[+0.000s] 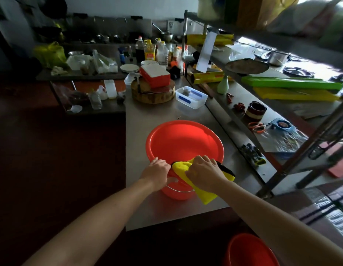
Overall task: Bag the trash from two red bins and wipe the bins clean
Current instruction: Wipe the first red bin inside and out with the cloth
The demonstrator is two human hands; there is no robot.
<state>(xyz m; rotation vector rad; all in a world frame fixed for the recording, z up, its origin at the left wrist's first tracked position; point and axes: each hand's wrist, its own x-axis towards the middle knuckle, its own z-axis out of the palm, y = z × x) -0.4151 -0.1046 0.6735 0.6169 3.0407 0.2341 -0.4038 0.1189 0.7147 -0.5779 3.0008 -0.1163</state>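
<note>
A red bin (184,143) with a wire handle stands on the steel table (143,120), its inside showing no trash. My left hand (157,174) grips its near rim, fingers over the edge and thumb on the outer wall. My right hand (204,172) holds a yellow and black cloth (201,192) pressed on the near rim; the cloth hangs down the bin's outer side. A second red bin (249,250) stands on the floor at the lower right, partly behind my right forearm.
A lidded clear box (191,96) and a round chopping block (153,93) carrying a red-and-white container (155,74) sit farther back on the table. Bottles crowd the far end. A metal shelf rack (282,104) with clutter runs along the right. Dark floor lies to the left.
</note>
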